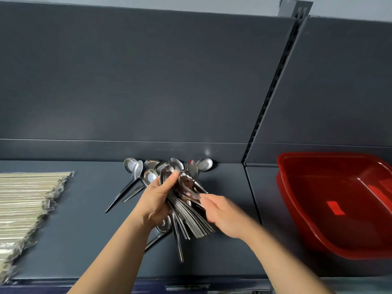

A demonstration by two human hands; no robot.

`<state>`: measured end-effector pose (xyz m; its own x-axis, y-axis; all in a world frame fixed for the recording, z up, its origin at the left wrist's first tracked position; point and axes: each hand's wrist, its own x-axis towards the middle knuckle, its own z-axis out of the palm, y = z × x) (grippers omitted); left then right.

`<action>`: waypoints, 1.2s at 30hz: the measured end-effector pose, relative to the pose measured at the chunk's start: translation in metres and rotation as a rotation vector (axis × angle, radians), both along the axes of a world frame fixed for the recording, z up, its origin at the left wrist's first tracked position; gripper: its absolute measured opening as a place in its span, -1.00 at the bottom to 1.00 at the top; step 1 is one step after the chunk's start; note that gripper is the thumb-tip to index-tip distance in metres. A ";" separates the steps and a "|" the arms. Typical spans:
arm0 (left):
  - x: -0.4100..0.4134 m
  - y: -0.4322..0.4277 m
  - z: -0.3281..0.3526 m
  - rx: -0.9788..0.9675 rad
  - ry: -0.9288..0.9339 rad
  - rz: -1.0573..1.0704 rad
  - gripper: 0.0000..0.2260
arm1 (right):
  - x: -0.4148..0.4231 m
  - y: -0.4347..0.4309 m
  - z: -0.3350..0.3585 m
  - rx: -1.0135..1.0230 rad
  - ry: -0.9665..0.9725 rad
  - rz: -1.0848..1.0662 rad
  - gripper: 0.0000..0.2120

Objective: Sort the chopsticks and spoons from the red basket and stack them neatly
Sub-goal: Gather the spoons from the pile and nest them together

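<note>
My left hand [158, 198] grips a thick nested stack of steel spoons [188, 219], thumb over the bowls, handles fanning down toward me. My right hand [222, 215] pinches the handle of a single spoon [188, 188] lying against the top of that stack. Several loose spoons [135, 168] lie on the dark shelf [84, 219] behind my hands, bowls near the back wall. Wrapped chopsticks [25, 204] lie in a wide stacked row at the left. The red basket [339, 200] stands at the right and looks empty.
A dark back panel [148, 81] rises behind the shelf, with a slotted upright post [273, 85] between two sections. The shelf's front edge [191, 281] runs just below my forearms. Under the held stack, two or three more spoons [165, 227] lie on the shelf.
</note>
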<state>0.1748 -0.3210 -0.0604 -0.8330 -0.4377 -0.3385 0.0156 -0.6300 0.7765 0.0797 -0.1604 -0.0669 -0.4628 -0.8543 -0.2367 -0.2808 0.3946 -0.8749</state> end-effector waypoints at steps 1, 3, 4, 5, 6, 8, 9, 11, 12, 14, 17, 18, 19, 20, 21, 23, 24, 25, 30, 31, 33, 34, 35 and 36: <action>0.002 -0.001 -0.001 -0.014 -0.003 0.012 -0.59 | 0.001 -0.001 -0.001 -0.001 0.068 0.025 -0.69; 0.007 -0.004 -0.002 -0.024 -0.014 0.030 -0.58 | 0.005 -0.002 -0.004 -0.015 0.147 0.053 -0.63; 0.010 -0.005 -0.003 -0.023 -0.019 0.041 -0.60 | 0.006 -0.003 -0.005 -0.014 0.165 0.071 -0.62; 0.013 -0.007 -0.003 -0.025 -0.027 0.055 -0.65 | 0.009 -0.004 -0.004 -0.009 0.172 0.094 -0.62; 0.015 -0.009 -0.004 -0.022 -0.034 0.064 -0.68 | 0.011 -0.004 -0.002 -0.002 0.160 0.107 -0.64; 0.021 -0.014 -0.005 -0.009 -0.030 0.076 -0.70 | 0.009 -0.007 0.003 0.004 0.145 0.039 -0.67; 0.024 -0.016 -0.005 -0.001 -0.028 0.092 -0.71 | 0.005 -0.009 0.002 0.002 0.199 -0.041 -0.68; 0.029 -0.021 -0.005 0.016 -0.032 0.129 -0.71 | -0.008 -0.015 -0.006 0.046 0.391 -0.201 -0.71; 0.032 -0.023 -0.005 0.026 -0.035 0.146 -0.71 | -0.013 -0.019 -0.010 0.102 0.471 -0.250 -0.72; 0.037 -0.027 -0.004 0.063 -0.047 0.188 -0.73 | -0.020 -0.031 -0.017 0.212 0.561 -0.261 -0.73; 0.043 -0.034 0.000 0.091 -0.056 0.196 -0.80 | -0.024 -0.045 -0.025 0.312 0.686 -0.268 -0.74; 0.044 -0.036 0.001 0.087 -0.056 0.184 -0.82 | -0.026 -0.048 -0.027 0.313 0.724 -0.303 -0.68; 0.046 -0.038 0.002 0.078 -0.059 0.170 -0.82 | -0.027 -0.047 -0.026 0.282 0.752 -0.352 -0.65; 0.047 -0.041 0.003 0.066 -0.067 0.155 -0.81 | -0.028 -0.045 -0.025 0.228 0.773 -0.400 -0.63; 0.048 -0.045 0.004 0.056 -0.077 0.143 -0.80 | -0.027 -0.042 -0.022 0.165 0.781 -0.441 -0.63; 0.049 -0.050 0.006 0.051 -0.087 0.119 -0.78 | -0.027 -0.030 -0.024 0.069 0.809 -0.492 -0.69; 0.049 -0.053 0.007 0.048 -0.083 0.101 -0.78 | -0.026 -0.024 -0.026 0.046 0.818 -0.518 -0.74; 0.049 -0.055 0.008 0.044 -0.076 0.079 -0.79 | -0.024 -0.017 -0.029 0.039 0.816 -0.547 -0.79; 0.043 -0.061 0.012 0.029 -0.068 0.011 -0.77 | -0.008 0.004 -0.033 0.051 0.776 -0.606 -0.81; 0.041 -0.061 0.012 0.034 -0.070 0.006 -0.79 | -0.005 0.004 -0.032 0.082 0.774 -0.605 -0.81; 0.037 -0.059 0.012 0.044 -0.075 -0.010 -0.78 | -0.002 -0.001 -0.031 0.162 0.753 -0.577 -0.89; 0.035 -0.059 0.012 0.043 -0.073 -0.021 -0.76 | -0.001 -0.005 -0.030 0.209 0.726 -0.557 -0.88; 0.034 -0.059 0.011 0.041 -0.073 -0.030 -0.75 | -0.001 -0.008 -0.028 0.254 0.693 -0.545 -0.85; 0.033 -0.059 0.010 0.038 -0.075 -0.039 -0.77 | -0.002 -0.012 -0.027 0.291 0.660 -0.546 -0.83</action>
